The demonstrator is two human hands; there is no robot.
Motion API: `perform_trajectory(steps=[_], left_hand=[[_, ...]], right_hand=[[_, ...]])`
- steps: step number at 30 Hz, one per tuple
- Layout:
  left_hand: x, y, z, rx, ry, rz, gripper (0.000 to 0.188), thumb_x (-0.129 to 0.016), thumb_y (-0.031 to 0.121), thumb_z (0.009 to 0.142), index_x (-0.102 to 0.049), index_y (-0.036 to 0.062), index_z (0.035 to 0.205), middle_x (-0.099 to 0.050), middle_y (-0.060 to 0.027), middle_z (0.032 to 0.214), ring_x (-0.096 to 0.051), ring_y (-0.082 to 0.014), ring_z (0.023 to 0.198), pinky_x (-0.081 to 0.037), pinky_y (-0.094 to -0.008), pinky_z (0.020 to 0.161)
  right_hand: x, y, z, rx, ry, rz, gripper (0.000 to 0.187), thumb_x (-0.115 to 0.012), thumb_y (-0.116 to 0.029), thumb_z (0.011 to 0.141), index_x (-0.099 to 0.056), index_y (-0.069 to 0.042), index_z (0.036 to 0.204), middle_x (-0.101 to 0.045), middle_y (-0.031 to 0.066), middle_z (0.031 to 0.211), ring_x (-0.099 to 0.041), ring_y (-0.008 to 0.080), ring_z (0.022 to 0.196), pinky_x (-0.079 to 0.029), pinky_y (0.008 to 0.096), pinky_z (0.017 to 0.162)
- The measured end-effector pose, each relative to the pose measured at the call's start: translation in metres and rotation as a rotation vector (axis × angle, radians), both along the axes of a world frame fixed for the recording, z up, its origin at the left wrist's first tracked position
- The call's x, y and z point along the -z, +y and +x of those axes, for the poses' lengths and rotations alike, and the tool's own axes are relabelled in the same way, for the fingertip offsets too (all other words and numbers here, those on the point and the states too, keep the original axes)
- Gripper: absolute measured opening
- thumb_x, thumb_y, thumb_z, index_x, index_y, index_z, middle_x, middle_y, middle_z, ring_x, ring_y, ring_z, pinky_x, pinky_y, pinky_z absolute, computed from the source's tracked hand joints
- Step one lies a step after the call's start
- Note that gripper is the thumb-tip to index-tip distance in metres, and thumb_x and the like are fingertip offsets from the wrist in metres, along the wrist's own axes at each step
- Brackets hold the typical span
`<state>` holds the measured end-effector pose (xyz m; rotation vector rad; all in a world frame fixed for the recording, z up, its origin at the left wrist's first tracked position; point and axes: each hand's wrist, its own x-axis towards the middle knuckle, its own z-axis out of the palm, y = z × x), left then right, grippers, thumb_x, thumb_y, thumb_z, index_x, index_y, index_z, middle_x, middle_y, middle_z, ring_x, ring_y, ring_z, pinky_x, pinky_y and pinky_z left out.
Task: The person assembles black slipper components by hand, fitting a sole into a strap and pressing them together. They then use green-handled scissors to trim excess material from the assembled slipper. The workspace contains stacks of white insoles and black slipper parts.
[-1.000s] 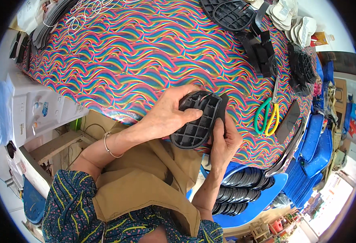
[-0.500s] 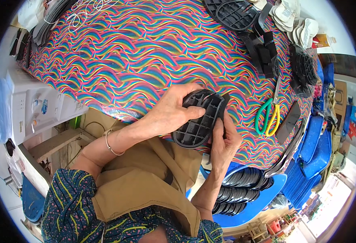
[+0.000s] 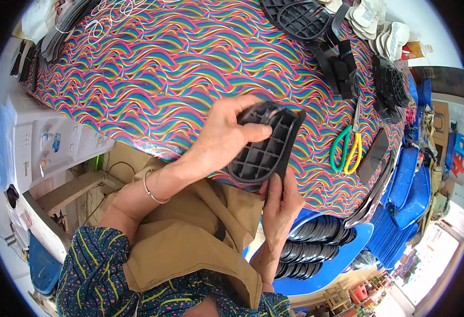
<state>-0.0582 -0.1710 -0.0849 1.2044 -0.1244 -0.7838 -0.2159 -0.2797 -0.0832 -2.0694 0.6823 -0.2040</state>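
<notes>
Over the table's near edge, my left hand (image 3: 222, 132) grips a black ribbed sole piece (image 3: 261, 145) by its left side, thumb pressed on its open grid. Its outline is rounded, with small cells between the ribs. A black strip (image 3: 295, 134) runs along the right edge of the piece and stands up from it. My right hand (image 3: 284, 198) is closed at the lower right, thumb and fingers pinching the strip against the rim. The fingers behind the piece are hidden.
Scissors (image 3: 354, 128) with green and yellow handles lie on the patterned tablecloth (image 3: 179, 68) beside a flat dark piece (image 3: 373, 157). More sole pieces (image 3: 302, 21) and black strips (image 3: 343, 74) lie at the far right. Below sits a blue basin (image 3: 360, 244) with stacked black pieces (image 3: 306, 253).
My right hand has slid down and toward me along the sole piece's edge, from its right side to the lower right. The sole piece has turned slightly and shifted a little right.
</notes>
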Motion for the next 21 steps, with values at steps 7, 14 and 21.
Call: perform_trajectory(steps=[7,14,21], left_hand=[[-0.007,-0.003,-0.005,-0.053,-0.07,-0.037,0.03,-0.07,0.001,0.083,-0.066,-0.0036,0.112,-0.069,-0.0026,0.094,-0.063,-0.008,0.083,-0.051,-0.024,0.074],[-0.01,-0.004,-0.01,-0.099,-0.038,-0.075,0.028,-0.07,0.001,0.083,-0.067,-0.0032,0.11,-0.069,-0.0029,0.092,-0.063,-0.0078,0.08,-0.051,-0.0241,0.072],[-0.015,-0.002,-0.016,-0.177,-0.075,-0.125,0.027,-0.069,0.001,0.085,-0.066,-0.0035,0.111,-0.069,-0.0034,0.094,-0.063,-0.0086,0.081,-0.052,-0.0246,0.072]], right_hand=[[-0.005,0.02,-0.004,0.153,-0.089,0.088,0.02,-0.048,-0.01,0.104,-0.063,0.001,0.11,-0.061,0.0028,0.065,-0.053,0.0069,0.049,-0.038,0.0209,0.043],[-0.011,0.03,-0.006,0.165,-0.128,0.158,0.021,-0.048,-0.013,0.105,-0.062,0.002,0.104,-0.063,0.0043,0.068,-0.052,0.0056,0.048,-0.035,0.0204,0.042],[0.002,0.04,-0.007,0.188,-0.219,-0.011,0.025,-0.047,-0.016,0.105,-0.061,0.003,0.11,-0.061,0.0041,0.068,-0.043,0.0031,0.046,-0.03,0.0209,0.041]])
